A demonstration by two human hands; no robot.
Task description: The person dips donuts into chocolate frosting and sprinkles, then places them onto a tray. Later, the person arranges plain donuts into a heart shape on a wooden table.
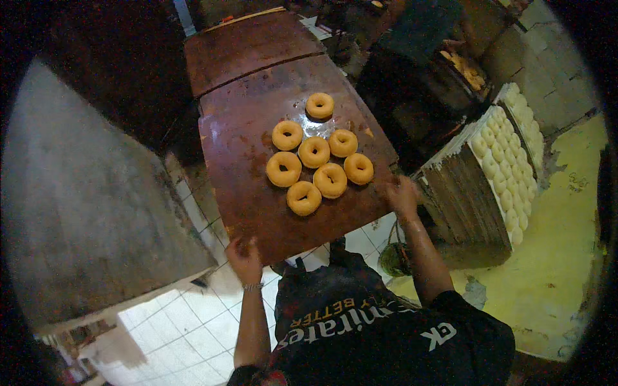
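Several golden ring doughnuts [314, 151] lie grouped on a brown wooden tabletop [241, 188], one set apart farther up. At the table's near left corner is my left hand [245, 255], its fingers at the edge. My right hand [401, 194] is at the near right corner, slightly blurred. Neither hand touches a doughnut. Whether the fingers grip the table edge cannot be told.
On the right, a tall stack of trays [458, 207] bears many pale dough rings [502, 159]. Another person [420, 29] stands beyond the table near a container of fried pieces [463, 71]. A large grey surface [96, 193] slopes along the left.
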